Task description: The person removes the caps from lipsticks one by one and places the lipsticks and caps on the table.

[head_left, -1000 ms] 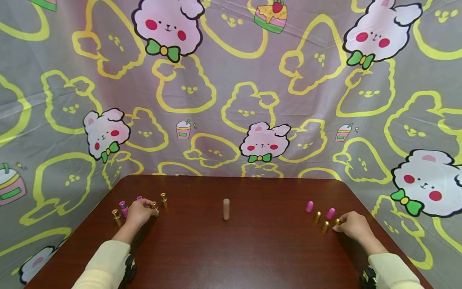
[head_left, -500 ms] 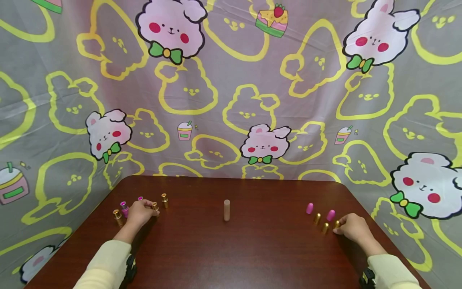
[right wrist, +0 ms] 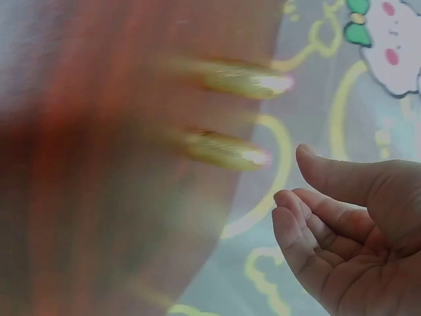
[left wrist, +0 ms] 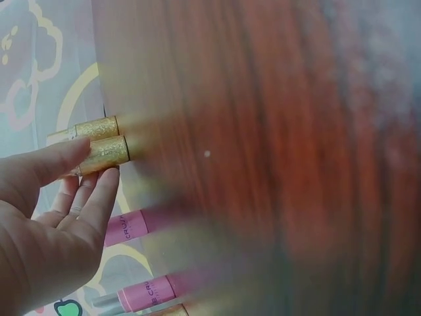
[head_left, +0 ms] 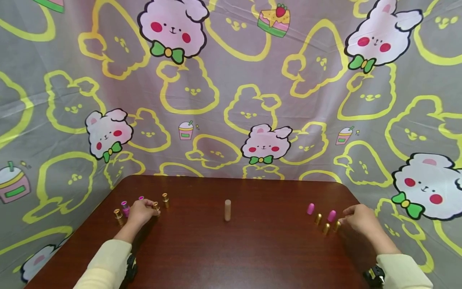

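At the table's left side, my left hand [head_left: 141, 212] pinches a gold lipstick tube [head_left: 156, 207] between thumb and fingers; the left wrist view shows the held gold tube [left wrist: 105, 155] beside a second one. Another gold lipstick tube [head_left: 165, 200] stands just to its right. Left of the hand are a pink tube [head_left: 125, 208] and a gold tube [head_left: 118, 216], and a second pink tube [head_left: 141, 198] is mostly hidden behind it. My right hand [head_left: 362, 220] holds nothing, thumb and fingertips apart, beside a small rounded gold cap [head_left: 337, 226].
More rounded caps stand near the right hand: two gold, one of them a gold cap [head_left: 318, 219], and two pink, including a pink cap [head_left: 311, 208]. A light brown cylinder [head_left: 227, 210] stands upright mid-table. Patterned cloth [head_left: 216, 100] hangs behind the dark wooden table [head_left: 245, 257].
My right hand has let go of the nearest gold cap and drawn away to the right; the cap stays upright. The left hand keeps its pinch on the gold lipstick tube.
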A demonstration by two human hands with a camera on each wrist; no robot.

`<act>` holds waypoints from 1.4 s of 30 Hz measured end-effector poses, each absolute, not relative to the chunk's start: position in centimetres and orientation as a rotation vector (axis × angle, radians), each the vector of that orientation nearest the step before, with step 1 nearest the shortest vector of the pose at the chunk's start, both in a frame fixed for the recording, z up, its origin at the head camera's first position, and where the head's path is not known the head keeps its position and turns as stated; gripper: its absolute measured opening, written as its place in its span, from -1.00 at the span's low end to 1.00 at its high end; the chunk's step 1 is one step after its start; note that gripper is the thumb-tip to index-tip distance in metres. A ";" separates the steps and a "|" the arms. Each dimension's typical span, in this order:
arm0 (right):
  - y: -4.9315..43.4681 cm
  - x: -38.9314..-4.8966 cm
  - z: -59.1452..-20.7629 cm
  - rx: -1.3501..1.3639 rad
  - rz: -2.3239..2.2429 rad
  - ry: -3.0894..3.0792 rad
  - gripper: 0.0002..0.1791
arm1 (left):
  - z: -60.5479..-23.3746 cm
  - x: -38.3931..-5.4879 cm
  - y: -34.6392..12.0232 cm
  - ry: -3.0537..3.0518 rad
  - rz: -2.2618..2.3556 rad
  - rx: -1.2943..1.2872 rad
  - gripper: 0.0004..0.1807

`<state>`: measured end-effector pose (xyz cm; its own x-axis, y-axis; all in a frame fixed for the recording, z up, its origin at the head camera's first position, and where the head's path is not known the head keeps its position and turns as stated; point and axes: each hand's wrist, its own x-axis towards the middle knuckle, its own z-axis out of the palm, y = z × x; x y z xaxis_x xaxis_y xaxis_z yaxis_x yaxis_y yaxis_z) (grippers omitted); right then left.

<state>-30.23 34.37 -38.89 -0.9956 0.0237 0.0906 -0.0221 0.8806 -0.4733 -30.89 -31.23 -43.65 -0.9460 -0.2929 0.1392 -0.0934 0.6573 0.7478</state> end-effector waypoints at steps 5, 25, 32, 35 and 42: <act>32.8 -30.2 -37.0 0.023 0.708 -2.930 -0.55 | -43.4 -30.8 -31.2 -2.616 -1.166 0.292 -0.66; 22.4 -31.9 -37.4 0.264 1.000 -2.751 -0.69 | -43.7 -30.7 -31.1 -2.588 -1.198 0.302 -0.68; 18.2 -32.7 -38.2 0.350 1.058 -2.722 -0.75 | -43.7 -30.6 -31.0 -2.580 -1.201 0.314 -0.67; 16.7 -32.9 -38.6 0.379 1.097 -2.724 -0.75 | -43.8 -30.7 -31.0 -2.578 -1.202 0.314 -0.66; 13.6 -33.0 -39.8 0.439 1.185 -2.711 -0.76 | -43.8 -30.6 -31.2 -2.570 -1.210 0.324 -0.66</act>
